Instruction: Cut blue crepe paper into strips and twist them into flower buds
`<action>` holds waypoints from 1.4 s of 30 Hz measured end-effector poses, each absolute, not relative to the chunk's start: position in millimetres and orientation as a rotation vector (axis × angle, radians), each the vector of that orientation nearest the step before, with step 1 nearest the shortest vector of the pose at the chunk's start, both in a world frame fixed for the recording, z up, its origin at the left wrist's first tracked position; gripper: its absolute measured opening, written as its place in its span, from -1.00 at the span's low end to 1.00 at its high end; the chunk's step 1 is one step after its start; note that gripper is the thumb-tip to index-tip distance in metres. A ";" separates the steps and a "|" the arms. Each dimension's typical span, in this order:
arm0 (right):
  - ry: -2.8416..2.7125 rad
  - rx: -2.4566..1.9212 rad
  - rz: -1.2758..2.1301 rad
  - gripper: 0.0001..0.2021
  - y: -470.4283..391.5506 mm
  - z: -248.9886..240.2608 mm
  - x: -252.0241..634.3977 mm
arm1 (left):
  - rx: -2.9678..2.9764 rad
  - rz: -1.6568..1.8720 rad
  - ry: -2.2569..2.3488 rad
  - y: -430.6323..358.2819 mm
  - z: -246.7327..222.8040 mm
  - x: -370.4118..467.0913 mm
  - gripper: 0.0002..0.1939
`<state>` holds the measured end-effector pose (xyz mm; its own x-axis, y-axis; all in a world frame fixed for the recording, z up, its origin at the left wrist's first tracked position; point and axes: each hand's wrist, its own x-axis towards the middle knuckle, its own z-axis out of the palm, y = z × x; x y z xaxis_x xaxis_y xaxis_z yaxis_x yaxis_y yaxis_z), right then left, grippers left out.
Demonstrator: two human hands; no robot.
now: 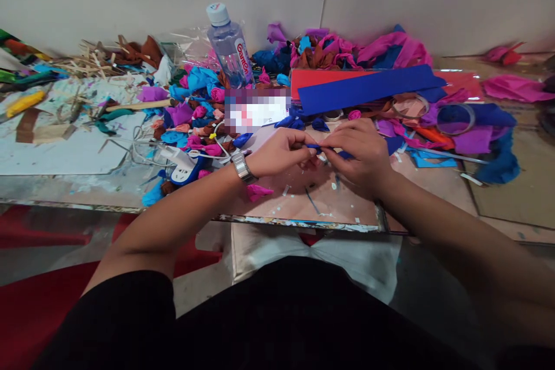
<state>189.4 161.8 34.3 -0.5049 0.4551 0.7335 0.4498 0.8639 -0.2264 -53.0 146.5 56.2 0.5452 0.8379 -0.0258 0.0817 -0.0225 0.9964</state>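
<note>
My left hand [281, 153] and my right hand [359, 153] meet over the near part of the table, fingertips almost touching. Both are closed on a small piece of dark blue crepe paper [314, 147], pinched between thumbs and fingers; its exact shape is mostly hidden. More of the blue paper [392, 144] shows beyond my right hand. Small crumpled blue pieces [321, 124] lie just behind my fingers. Farther back, a long flat blue strip [368, 89] rests across a red sheet [321, 78].
A water bottle [229, 49] stands behind a lit phone [260, 113]. Left of my hands are a power strip [185, 169] with cables and many crumpled coloured papers [199, 78]. Tape rolls [455, 118] sit at the right. The table's front edge [299, 222] runs below my wrists.
</note>
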 end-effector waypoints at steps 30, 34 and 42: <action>-2.190 -0.855 0.331 -0.95 157.3 29.6 180.3 | 2.871 0.970 1.068 143.4 38.5 -56.4 -0.68; -2.170 -0.858 0.337 -0.97 156.0 30.3 180.4 | 2.820 0.935 1.101 141.9 39.4 -54.1 -0.68; -2.153 -0.805 0.284 -0.97 157.5 30.9 183.2 | 2.538 0.913 1.179 139.8 46.8 -52.8 -0.70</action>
